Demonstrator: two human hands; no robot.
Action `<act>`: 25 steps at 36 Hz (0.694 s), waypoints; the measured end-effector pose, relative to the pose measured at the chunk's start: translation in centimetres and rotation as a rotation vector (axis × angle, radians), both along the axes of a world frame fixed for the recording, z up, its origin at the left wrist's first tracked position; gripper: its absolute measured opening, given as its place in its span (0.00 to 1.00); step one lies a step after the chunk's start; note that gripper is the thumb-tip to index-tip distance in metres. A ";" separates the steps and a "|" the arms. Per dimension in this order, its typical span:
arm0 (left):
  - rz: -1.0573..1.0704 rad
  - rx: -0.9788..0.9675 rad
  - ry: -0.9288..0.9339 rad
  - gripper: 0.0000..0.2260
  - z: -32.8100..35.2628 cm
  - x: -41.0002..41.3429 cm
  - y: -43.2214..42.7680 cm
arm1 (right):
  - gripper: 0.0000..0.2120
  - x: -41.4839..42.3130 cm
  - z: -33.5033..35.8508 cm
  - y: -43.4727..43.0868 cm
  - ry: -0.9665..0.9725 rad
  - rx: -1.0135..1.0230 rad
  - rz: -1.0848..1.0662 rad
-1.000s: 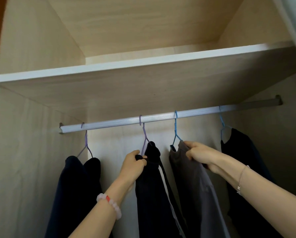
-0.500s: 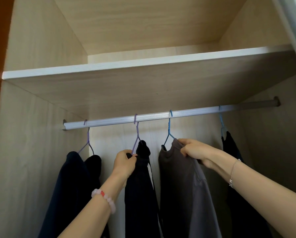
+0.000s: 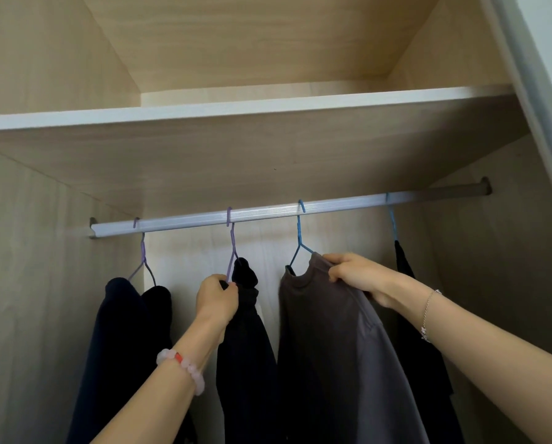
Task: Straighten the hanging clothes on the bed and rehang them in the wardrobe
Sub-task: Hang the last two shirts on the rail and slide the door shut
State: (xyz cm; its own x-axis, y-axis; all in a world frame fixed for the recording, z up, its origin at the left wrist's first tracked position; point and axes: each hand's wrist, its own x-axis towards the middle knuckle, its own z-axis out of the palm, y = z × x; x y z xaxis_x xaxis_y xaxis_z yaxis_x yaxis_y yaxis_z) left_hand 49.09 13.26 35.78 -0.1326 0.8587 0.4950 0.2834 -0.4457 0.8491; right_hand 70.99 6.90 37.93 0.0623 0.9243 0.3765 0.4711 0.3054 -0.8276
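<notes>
Inside the wardrobe a silver rail [image 3: 268,213] carries several wire hangers with dark clothes. My left hand [image 3: 216,299] pinches the shoulder of a black garment [image 3: 245,347] on a purple hanger [image 3: 231,248]. My right hand [image 3: 357,275] grips the collar and shoulder of a grey-brown shirt [image 3: 332,347] on a blue hanger [image 3: 298,241]. A dark navy garment [image 3: 121,347] hangs at the far left on another purple hanger [image 3: 143,254]. A black garment [image 3: 406,267] hangs at the far right, partly hidden behind my right arm.
A wooden shelf [image 3: 236,113] with a white front edge spans the wardrobe above the rail. Wooden side walls close in at left [image 3: 28,283] and right [image 3: 508,267]. A white door frame [image 3: 540,75] runs down the upper right.
The two middle garments have shifted a little to the left along the rail with my hands still on them. The view has tilted slightly.
</notes>
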 end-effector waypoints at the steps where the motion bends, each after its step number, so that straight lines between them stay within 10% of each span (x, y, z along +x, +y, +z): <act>1: 0.003 0.002 0.000 0.07 0.0 0.0 0.0 | 0.20 0.0 0.0 -0.3 -0.005 0.036 -0.024; 6: 0.043 0.007 0.038 0.06 0.2 0.0 -0.2 | 0.16 2.0 0.0 0.1 -0.429 0.564 -0.596; 9: 0.033 0.005 0.031 0.04 0.2 -0.2 -0.1 | 0.25 4.2 -0.1 1.2 -0.657 0.527 -0.738; 14: 0.009 -0.014 0.030 0.10 0.2 -0.9 -0.1 | 0.37 6.5 -0.4 1.8 -0.514 0.244 -0.857; 25: -0.049 -0.016 -0.054 0.06 0.1 -0.9 -0.9 | 0.26 9.5 -1.5 2.3 -0.335 0.107 -0.757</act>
